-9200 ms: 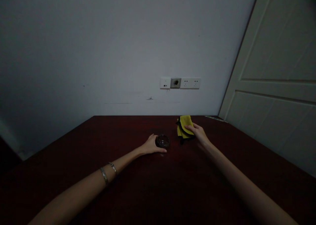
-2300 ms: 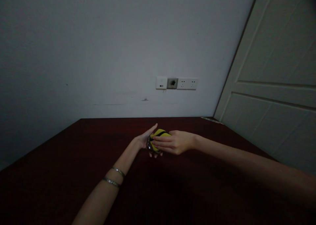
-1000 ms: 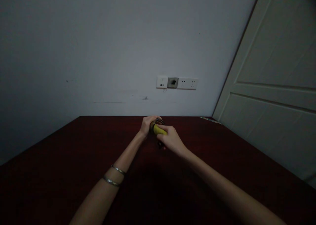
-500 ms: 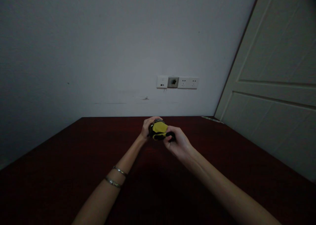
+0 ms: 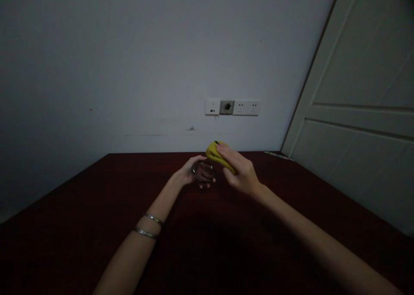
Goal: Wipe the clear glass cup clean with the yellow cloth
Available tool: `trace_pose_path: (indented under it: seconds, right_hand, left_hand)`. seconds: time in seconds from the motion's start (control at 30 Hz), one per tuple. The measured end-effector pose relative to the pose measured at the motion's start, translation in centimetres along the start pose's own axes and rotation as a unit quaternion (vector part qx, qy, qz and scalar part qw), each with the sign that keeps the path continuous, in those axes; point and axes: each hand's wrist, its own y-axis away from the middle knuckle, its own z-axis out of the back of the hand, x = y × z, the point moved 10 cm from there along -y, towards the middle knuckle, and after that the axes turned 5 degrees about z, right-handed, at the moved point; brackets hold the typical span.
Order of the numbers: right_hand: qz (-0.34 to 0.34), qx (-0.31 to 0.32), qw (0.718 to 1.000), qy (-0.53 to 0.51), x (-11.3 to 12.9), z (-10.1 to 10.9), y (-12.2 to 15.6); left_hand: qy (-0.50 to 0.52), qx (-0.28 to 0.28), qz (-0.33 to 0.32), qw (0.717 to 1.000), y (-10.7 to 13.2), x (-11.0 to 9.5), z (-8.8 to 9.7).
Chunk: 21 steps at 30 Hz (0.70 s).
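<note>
My left hand (image 5: 190,170) is closed around a small clear glass bowl (image 5: 204,172), its fingers showing through and beneath the glass. The bowl's open side faces me. Just above and to the right, my right hand (image 5: 241,167) grips a bunched yellow cloth (image 5: 217,153) with a bit of black on it. A narrow gap seems to lie between cloth and glass, though I cannot tell whether their edges touch. Two silvery bangles (image 5: 147,226) ring my left forearm.
Under my arms spreads a dark red wooden table (image 5: 80,200). Its far edge meets a pale wall (image 5: 145,70) bearing a row of sockets (image 5: 246,108). A panelled door (image 5: 362,92) stands at the right, with a thin pale strip (image 5: 277,155) near the table's back right corner.
My right hand has drawn the cloth out of the glass bowl, up and to the right. The bowl's inside now shows, and my left hand still holds it.
</note>
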Motion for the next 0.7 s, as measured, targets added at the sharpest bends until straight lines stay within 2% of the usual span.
trace_pose_path:
  seconds: [0.07,0.13,0.2,0.3,0.37,0.47,0.57,0.7]
  right_hand:
    - [0.150,0.133,0.977,0.077,2.0,-3.0,1.5]
    - [0.247,0.225,0.934,0.123,3.1,-5.1,3.4]
    - [0.297,0.269,0.905,0.144,3.5,-6.0,4.5]
    - [0.345,0.288,0.883,0.134,4.1,-6.3,4.8]
    - [0.382,0.300,0.867,0.113,5.0,-6.5,5.0]
    - [0.401,0.316,0.854,0.099,6.1,-7.0,5.2]
    - [0.391,0.330,0.850,0.123,6.5,-7.7,5.7]
    - [0.315,0.336,0.873,0.162,5.5,-8.5,6.2]
  left_hand:
    - [-0.001,-0.005,0.031,1.000,0.1,0.8,-0.1]
    - [-0.003,-0.010,0.061,0.998,0.2,1.5,-0.2]
    - [-0.017,0.010,0.101,0.995,0.5,2.4,-0.8]
    - [-0.042,0.051,0.152,0.986,0.8,3.7,-1.8]
    - [-0.051,0.060,0.184,0.980,0.9,4.6,-2.1]
    - [-0.034,0.043,0.216,0.975,0.8,5.6,-2.1]
    - [-0.012,0.003,0.208,0.978,0.4,5.6,-1.6]
    - [-0.078,-0.011,0.209,0.975,0.4,5.2,-1.1]
